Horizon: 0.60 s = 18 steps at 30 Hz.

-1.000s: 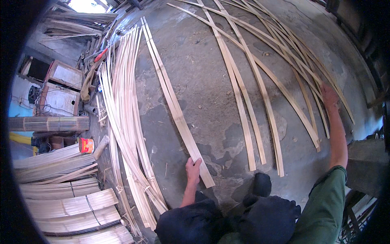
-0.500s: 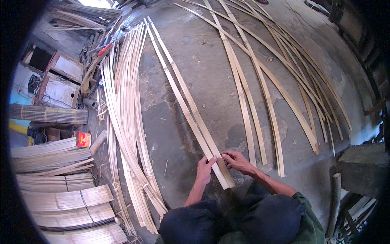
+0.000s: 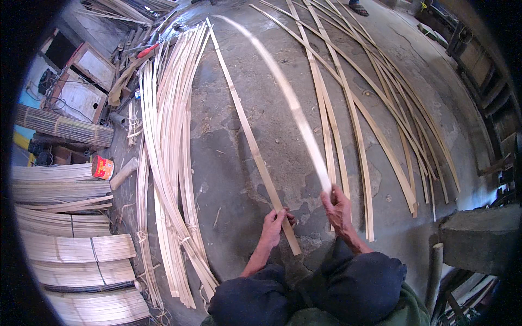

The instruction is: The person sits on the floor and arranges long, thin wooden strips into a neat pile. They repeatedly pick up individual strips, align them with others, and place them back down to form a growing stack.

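My left hand [image 3: 275, 224] pinches a long, flat bamboo strip [image 3: 250, 142] close to its near end. That strip runs away from me across the floor, and its short end sticks out past my fingers. A second bamboo strip [image 3: 296, 111], bowed and smeared by motion, is gripped at its near end by my right hand [image 3: 338, 211]. The two strips stand apart, meeting close to each other only at their far ends. Several loose strips [image 3: 363, 163] lie crossed on the floor to the right of my right hand.
A thick pile of strips [image 3: 174, 125] lies to the left, with bundled slats [image 3: 81, 255] stacked beyond it. Near them are a red tin [image 3: 102, 167] and a rolled slat mat [image 3: 65, 126]. At right stand a concrete block [image 3: 478, 239] and a pole [image 3: 435, 277]. A sandaled foot [image 3: 358, 8] shows far off.
The two strips were side by side between my hands. My right hand has moved right with one of them, which now bows; my left hand keeps the other.
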Motion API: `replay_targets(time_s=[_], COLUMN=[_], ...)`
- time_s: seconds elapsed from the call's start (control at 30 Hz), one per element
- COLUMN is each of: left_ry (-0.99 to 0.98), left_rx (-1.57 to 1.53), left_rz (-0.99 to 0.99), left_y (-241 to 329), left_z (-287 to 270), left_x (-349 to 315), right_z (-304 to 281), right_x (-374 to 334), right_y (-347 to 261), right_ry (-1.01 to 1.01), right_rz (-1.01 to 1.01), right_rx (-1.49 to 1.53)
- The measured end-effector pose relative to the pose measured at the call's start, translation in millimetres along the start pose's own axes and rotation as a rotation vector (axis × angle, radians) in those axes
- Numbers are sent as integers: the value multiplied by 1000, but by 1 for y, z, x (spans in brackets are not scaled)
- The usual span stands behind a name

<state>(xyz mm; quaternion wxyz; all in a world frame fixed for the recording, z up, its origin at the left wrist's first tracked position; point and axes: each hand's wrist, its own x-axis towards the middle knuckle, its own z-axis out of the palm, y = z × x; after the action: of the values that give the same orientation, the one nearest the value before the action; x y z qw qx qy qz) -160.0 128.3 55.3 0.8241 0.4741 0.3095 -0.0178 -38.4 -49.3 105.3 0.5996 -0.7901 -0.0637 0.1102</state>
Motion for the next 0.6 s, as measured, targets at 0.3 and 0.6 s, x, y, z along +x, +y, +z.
replay_targets(time_s=[0.3,0.6], left_ry=[274,403], left_rx=[-29,275], left_rz=[155,343], left_y=[-11,-5], left_z=[13,25], left_x=[2,-8], right_z=[-23,-18], right_x=[9,30], right_y=[-8,57], right_ry=[16,126], right_rz=[39,34], right_rx=[-230,-133])
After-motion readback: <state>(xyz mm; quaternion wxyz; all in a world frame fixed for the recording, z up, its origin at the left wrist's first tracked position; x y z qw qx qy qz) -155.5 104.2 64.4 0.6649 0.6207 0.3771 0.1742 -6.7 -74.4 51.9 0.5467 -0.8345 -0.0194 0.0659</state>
